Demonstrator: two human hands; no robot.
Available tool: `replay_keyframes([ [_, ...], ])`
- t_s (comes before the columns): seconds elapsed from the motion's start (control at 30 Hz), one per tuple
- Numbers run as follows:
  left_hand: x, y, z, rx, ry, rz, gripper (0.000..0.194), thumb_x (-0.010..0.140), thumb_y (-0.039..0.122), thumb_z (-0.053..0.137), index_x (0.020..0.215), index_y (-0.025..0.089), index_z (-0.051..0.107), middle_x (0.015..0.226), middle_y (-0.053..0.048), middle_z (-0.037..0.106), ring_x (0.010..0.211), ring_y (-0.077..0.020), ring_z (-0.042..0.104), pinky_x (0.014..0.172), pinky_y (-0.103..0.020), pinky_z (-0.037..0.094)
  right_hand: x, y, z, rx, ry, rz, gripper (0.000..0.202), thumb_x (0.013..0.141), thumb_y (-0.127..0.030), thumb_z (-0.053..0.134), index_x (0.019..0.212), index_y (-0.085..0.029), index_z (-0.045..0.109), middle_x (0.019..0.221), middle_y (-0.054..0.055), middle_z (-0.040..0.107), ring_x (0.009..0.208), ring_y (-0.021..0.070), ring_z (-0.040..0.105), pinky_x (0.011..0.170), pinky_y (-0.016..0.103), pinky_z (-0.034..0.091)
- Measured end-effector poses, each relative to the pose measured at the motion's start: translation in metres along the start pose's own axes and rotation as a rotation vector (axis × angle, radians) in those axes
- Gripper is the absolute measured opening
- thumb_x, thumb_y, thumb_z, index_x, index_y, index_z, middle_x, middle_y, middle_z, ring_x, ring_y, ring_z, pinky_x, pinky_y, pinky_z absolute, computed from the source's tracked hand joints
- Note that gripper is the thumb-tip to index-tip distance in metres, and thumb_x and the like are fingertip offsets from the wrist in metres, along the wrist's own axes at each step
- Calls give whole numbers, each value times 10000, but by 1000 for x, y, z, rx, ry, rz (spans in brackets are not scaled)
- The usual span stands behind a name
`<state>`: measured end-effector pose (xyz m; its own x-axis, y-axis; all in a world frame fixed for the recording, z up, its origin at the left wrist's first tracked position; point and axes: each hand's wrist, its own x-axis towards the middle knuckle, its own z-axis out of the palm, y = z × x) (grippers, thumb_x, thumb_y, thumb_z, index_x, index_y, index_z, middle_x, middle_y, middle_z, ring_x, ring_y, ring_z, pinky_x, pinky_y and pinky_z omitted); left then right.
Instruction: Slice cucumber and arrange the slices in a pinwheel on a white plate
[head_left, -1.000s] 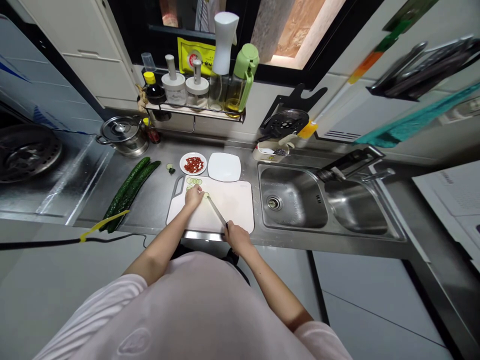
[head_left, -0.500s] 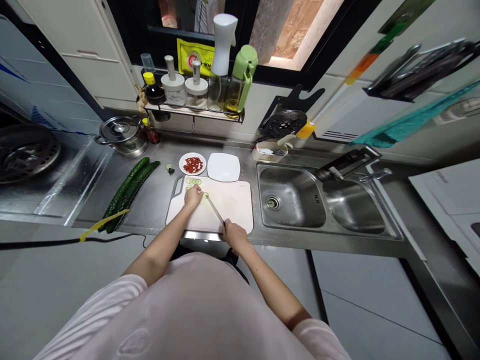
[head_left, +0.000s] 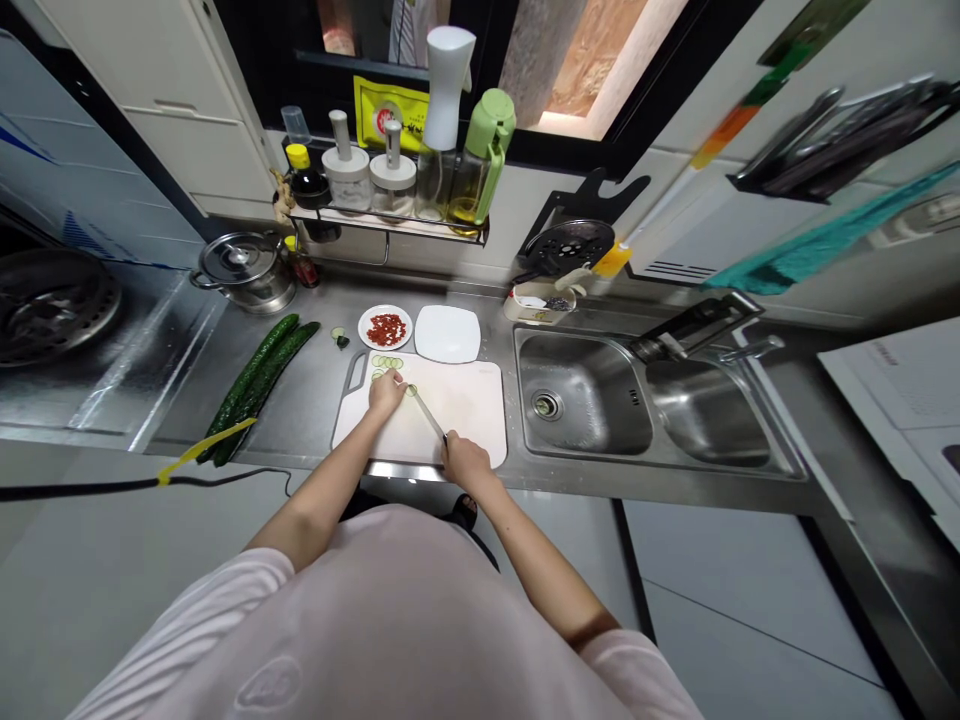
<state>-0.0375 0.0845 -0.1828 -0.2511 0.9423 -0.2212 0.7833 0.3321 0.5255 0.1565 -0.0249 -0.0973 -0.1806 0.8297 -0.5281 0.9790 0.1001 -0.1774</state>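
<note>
My right hand (head_left: 466,461) is wrapped round the handle of a kitchen knife (head_left: 427,412). Its blade points up and left across the white cutting board (head_left: 450,400). A thin round cucumber slice (head_left: 411,391) is at the blade's tip. Close beside that slice, my left hand (head_left: 386,395) is closed with its fingers drawn together; what they hold, if anything, is hidden. Several pale green cucumber slices (head_left: 388,362) lie at the board's upper left, just beyond the left fingers.
Behind the board stand a plate of chopped red pieces (head_left: 386,328) and a white square plate (head_left: 448,334). Two whole cucumbers (head_left: 259,385) and cucumber scraps (head_left: 340,338) lie left. A lidded pot (head_left: 244,270) stands farther back; a double sink (head_left: 585,390) is right.
My right hand and the knife handle have shifted slightly up and left. The left hand and the slice at the blade's tip stay almost in place.
</note>
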Motion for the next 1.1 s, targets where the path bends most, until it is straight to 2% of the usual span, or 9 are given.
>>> replay_keyframes([
  [0.73, 0, -1, 2, 1, 15, 1, 162, 774, 351, 608, 882, 231, 610, 870, -36, 664, 847, -186, 588, 727, -266, 394, 0, 0, -1, 0, -18, 15, 266, 941, -288, 334, 1104, -157, 498, 978, 145, 664, 916, 240, 640, 740, 324, 430],
  [1.1, 3, -4, 4, 3, 17, 9, 162, 763, 344, 597, 872, 224, 611, 809, -29, 654, 805, -180, 583, 696, -258, 383, -17, 14, 6, 7, -36, 13, 276, 936, -305, 342, 1099, -156, 507, 973, 145, 667, 914, 248, 638, 738, 322, 416],
])
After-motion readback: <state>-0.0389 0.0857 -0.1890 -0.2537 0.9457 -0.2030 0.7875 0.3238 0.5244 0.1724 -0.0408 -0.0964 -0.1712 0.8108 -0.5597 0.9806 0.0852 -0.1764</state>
